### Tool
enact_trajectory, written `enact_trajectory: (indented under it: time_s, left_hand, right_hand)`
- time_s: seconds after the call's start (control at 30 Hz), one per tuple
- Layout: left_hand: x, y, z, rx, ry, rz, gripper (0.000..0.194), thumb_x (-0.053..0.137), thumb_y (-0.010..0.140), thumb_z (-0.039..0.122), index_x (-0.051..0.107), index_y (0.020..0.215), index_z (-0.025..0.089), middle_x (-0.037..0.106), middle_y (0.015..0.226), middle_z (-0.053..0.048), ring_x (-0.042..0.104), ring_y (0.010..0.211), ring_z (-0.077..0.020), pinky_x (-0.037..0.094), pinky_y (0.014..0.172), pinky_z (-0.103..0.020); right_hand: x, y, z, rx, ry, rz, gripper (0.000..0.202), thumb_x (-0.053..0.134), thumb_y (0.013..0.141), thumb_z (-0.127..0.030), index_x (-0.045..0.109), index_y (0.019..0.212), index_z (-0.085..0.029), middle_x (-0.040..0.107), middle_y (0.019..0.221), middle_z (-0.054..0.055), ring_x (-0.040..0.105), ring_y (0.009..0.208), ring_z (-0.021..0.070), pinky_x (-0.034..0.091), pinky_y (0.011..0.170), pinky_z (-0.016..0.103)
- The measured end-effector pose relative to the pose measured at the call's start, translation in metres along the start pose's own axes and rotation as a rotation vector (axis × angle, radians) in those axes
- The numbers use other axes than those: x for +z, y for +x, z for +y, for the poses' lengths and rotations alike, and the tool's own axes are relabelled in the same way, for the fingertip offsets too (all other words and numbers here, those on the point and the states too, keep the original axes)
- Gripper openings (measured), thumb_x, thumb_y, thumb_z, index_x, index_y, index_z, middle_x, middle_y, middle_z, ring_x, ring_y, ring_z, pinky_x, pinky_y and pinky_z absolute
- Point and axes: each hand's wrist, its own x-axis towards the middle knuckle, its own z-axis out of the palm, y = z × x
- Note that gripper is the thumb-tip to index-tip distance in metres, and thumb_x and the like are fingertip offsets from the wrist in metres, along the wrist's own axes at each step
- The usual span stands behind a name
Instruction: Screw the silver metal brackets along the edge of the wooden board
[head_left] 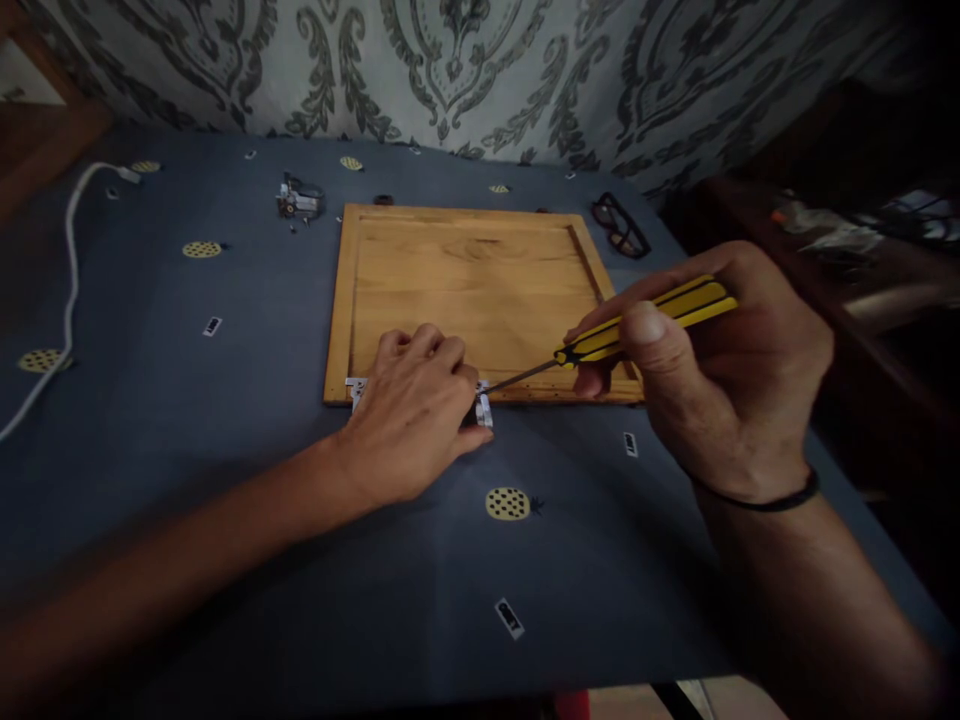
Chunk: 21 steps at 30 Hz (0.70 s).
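Note:
A framed wooden panel (472, 290), like a small cabinet door, lies flat on the cloth-covered table. My left hand (412, 415) curls over its near edge, fingers closed on a metal hinge (484, 410). Most of what lies under that hand is hidden; another bit of pale metal (354, 388) shows on its left side. My right hand (739, 370) grips a screwdriver (600, 340) by its yellow and black handle, thumb on top. The shaft slants down to the left, and its tip meets the hinge beside my left thumb.
A second metal hinge (300, 200) with small loose pieces sits beyond the panel's far left corner. Dark-framed glasses (621, 225) rest at the far right. A white cable (73, 240) runs along the left. Dark furniture with clutter (847, 250) stands to the right.

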Motion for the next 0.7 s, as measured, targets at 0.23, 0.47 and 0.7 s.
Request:
enact_trajectory:
  time_s: [0.23, 0.47, 0.7]
  left_hand:
    - [0.0, 0.0, 0.0, -0.008, -0.002, 0.0, 0.032, 0.076, 0.084, 0.044, 0.072, 0.095, 0.014, 0.065, 0.102, -0.01, 0.053, 0.109, -0.0313, 0.04, 0.091, -0.047]
    - [-0.001, 0.0, 0.0, -0.007, 0.005, 0.004, 0.033, 0.076, 0.084, 0.044, 0.072, 0.095, 0.014, 0.065, 0.101, -0.008, 0.053, 0.108, -0.0316, 0.04, 0.09, -0.046]
    - [0.0, 0.0, 0.0, 0.004, 0.011, 0.015, 0.032, 0.075, 0.085, 0.044, 0.072, 0.095, 0.014, 0.065, 0.101, -0.009, 0.053, 0.108, -0.0322, 0.039, 0.089, -0.047]
  right_hand:
    - [-0.003, -0.003, -0.003, -0.061, -0.074, -0.028, 0.01, 0.068, 0.091, -0.033, 0.062, 0.092, -0.026, 0.062, 0.058, -0.006, 0.063, 0.045, 0.0125, 0.047, 0.038, 0.024]
    - [-0.001, -0.007, -0.019, -0.034, -0.133, -0.046, 0.003, 0.069, 0.09, -0.028, 0.066, 0.092, -0.027, 0.071, 0.082, -0.004, 0.065, 0.053, 0.0104, 0.05, 0.047, 0.027]
    - [0.003, -0.006, -0.023, 0.055, -0.009, -0.056, 0.007, 0.07, 0.089, -0.032, 0.066, 0.092, -0.027, 0.072, 0.087, -0.001, 0.066, 0.054, 0.0117, 0.052, 0.044, 0.027]
